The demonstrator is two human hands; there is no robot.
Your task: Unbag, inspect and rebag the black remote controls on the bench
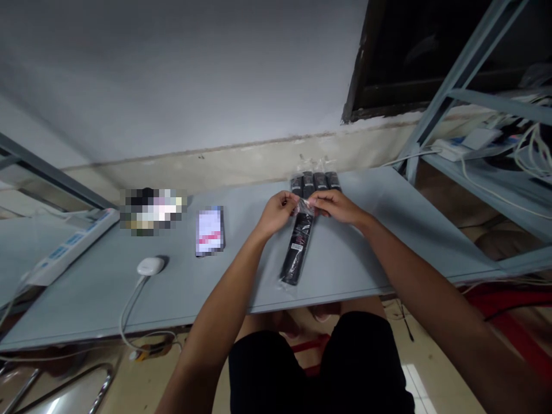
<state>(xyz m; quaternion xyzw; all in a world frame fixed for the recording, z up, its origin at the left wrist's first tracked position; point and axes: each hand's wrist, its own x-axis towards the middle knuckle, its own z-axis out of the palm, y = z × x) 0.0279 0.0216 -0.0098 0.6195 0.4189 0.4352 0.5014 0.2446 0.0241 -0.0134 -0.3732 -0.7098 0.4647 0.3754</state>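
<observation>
Left hand (276,214) and right hand (336,207) — grips closed — pinch a clear bag (304,209) holding a black remote (296,253)

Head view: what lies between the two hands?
The head view shows a clear plastic bag's top between the left hand and the right hand.

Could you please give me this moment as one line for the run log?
left hand: pinches clear plastic bag | right hand: pinches same bag | bag holds: black remote control | beyond: four bagged remotes
</observation>
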